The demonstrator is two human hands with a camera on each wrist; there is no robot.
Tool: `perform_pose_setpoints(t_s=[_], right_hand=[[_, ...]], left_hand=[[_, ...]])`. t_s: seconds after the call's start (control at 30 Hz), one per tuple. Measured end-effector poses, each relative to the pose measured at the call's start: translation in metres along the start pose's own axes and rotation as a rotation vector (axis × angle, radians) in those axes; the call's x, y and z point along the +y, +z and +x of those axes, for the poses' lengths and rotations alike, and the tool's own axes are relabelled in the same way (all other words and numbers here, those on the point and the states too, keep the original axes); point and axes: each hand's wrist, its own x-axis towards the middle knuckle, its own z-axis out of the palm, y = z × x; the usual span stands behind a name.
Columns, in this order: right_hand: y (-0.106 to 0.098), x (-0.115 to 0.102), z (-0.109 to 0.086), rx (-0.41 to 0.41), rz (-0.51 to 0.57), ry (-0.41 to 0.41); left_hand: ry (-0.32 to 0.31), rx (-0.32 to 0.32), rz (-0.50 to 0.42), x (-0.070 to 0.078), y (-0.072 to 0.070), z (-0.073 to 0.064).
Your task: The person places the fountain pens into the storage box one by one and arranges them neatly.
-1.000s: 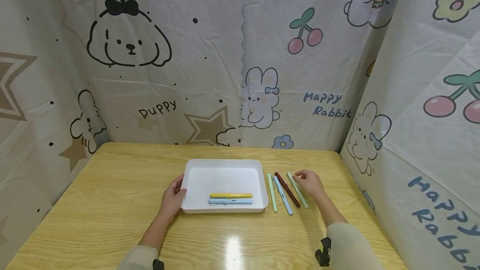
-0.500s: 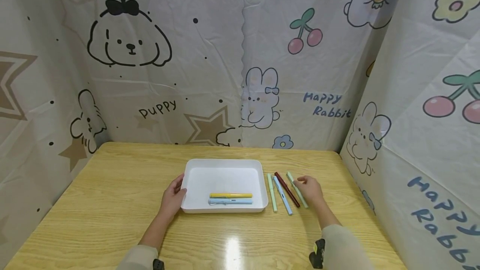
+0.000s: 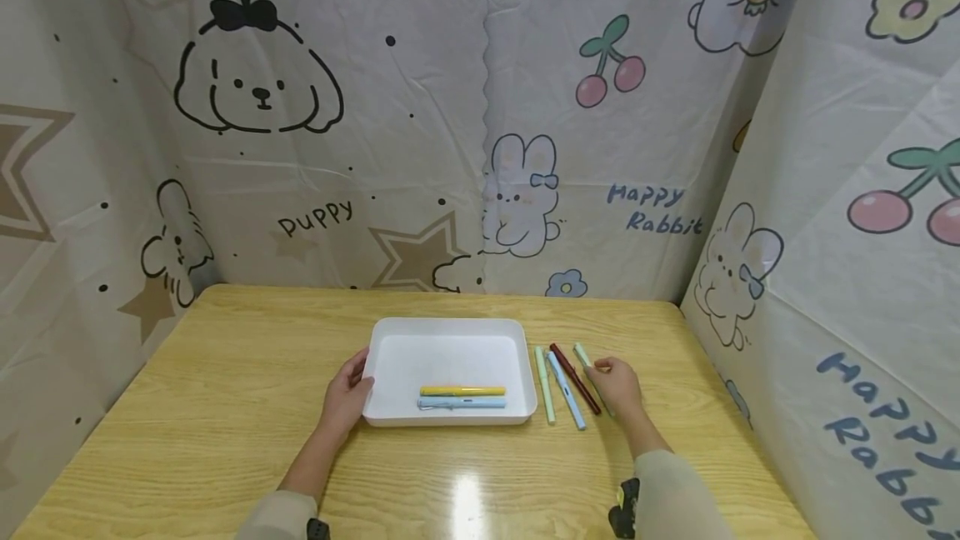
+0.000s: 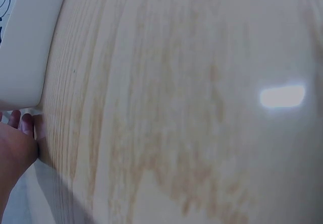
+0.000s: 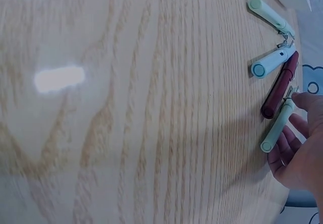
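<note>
My right hand (image 3: 617, 387) is at the rightmost light green pen (image 3: 582, 354), and in the right wrist view thumb and fingers lie on either side of that pen (image 5: 277, 128), pinching it near its clip. To its left lie a dark red pen (image 3: 573, 375), a light blue pen (image 3: 567, 392) and another light green pen (image 3: 545, 386). My left hand (image 3: 344, 403) holds the left side of a white tray (image 3: 442, 352), thumb at its rim. Inside the tray, a yellow pen (image 3: 462, 391) lies alongside a light blue pen (image 3: 462, 403).
All of this stands on a wood-grain table (image 3: 247, 373). Cloth with printed cartoon figures (image 3: 420, 148) hangs behind the table and along both sides. A bright light reflection shows on the tabletop near the front.
My right hand has come slightly down and left onto the rightmost light green pen, and its thumb and fingers have closed on it. The left hand and tray have stayed put.
</note>
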Motion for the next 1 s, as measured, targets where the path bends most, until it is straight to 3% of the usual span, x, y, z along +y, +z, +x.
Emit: perform_pose_setpoints(t_s=[0.47, 1.0], right_hand=[[0.0074, -0.0003, 0.0011, 0.011, -0.058, 0.046], [0.0068, -0.0037, 0.0034, 0.028, -0.105, 0.088]], left_hand=[[-0.012, -0.016, -0.044, 0.0002, -0.0003, 0.0000], [-0.003, -0.018, -0.028, 0.0008, -0.0013, -0.0005]])
